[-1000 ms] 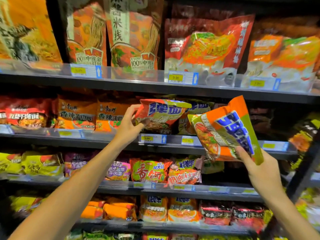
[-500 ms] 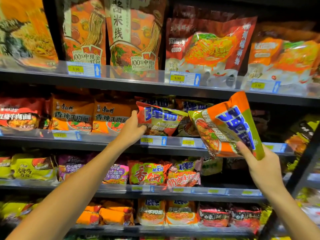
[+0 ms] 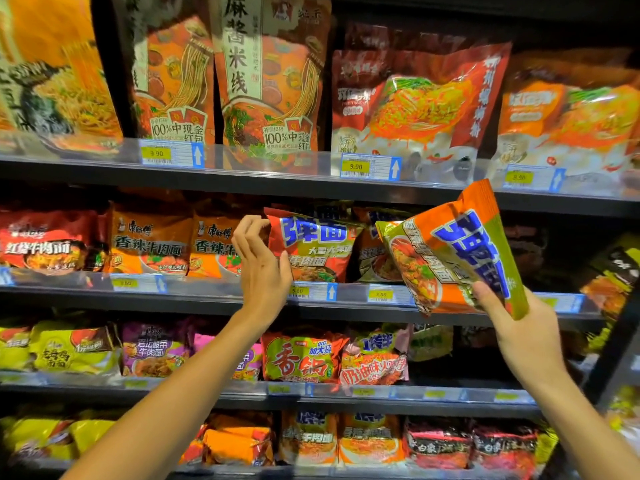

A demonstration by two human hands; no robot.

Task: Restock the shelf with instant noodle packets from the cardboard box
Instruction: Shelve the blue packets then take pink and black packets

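Letting go, my left hand (image 3: 258, 268) now hovers loosely open beside the red crinkly noodle packet (image 3: 311, 245), seated on the black metal shelf (image 3: 207, 299); my right hand (image 3: 519, 323) grips the orange-green plastic noodle packet (image 3: 453, 251), next to place.

Tall orange pouch (image 3: 266, 81), upper centre: 麻酱米线; lower panel 100%中现金红包.
Yellow price tag (image 3: 156, 153), top shelf rail, left: 9.90.
Second price tag (image 3: 355, 166), same rail, centre: 9.90.
Orange packet (image 3: 150, 242), second shelf, left: 康师傅, 香辣牛肉面.
Red packet (image 3: 311, 245), second shelf, centre: 弹面, 牛肉面.
Green-and-red packet (image 3: 301, 358), third shelf: 香锅.
Remaining labels blurred.
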